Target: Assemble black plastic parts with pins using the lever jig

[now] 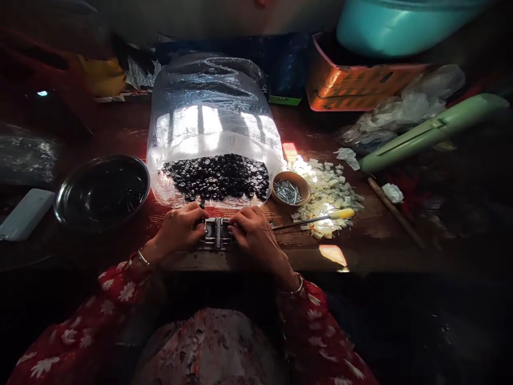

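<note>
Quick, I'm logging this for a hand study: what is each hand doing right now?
Left hand: closed, holding the metal jig from its left side.
Right hand: closed, holding the metal jig from its right side.

Wooden table (363, 235): sunlit patches, dim elsewhere
Plastic bag (210, 123): window-shaped glare
Corners: deep shadow, curved wide-lens distortion

A steel bowl (102, 192) sits at the frame's left; a teal basin (401, 27) and orange crate (360, 80) sit upper right.
</note>
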The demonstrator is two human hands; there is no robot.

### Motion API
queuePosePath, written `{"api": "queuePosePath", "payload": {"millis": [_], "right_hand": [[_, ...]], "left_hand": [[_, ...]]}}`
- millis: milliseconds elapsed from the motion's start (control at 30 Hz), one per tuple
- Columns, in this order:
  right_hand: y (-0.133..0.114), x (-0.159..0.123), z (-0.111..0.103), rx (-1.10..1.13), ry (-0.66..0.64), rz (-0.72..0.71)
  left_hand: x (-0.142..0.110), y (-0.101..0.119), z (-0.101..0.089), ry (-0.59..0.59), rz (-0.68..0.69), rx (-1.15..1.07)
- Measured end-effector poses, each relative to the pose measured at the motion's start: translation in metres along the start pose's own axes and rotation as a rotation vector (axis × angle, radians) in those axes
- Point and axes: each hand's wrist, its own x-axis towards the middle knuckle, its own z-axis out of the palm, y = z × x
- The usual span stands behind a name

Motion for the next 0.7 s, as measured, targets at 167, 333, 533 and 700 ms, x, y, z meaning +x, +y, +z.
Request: {"api": "queuePosePath", "payload": {"millis": [167,333,533,700], "right_hand": [[0.0,0.001,0.003,0.092,0.01,0.031],[0.0,0.001,0.001,0.104,0.003,0.044],[0.0,0.0,0.002,0.121,0.021,0.049],[0.001,-0.001,0.003,0.17,0.035,0.062]], "left_hand": [[-0.022,0.009,0.002,0.0,-0.005,0.027],[-0.023,0.006,0.004,-0.016,0.027,0.072],[-0.023,0.006,0.007,-0.005,0.048,0.036],[-0.019,0.012,0.004,-0.006,-0.02,0.013]]}}
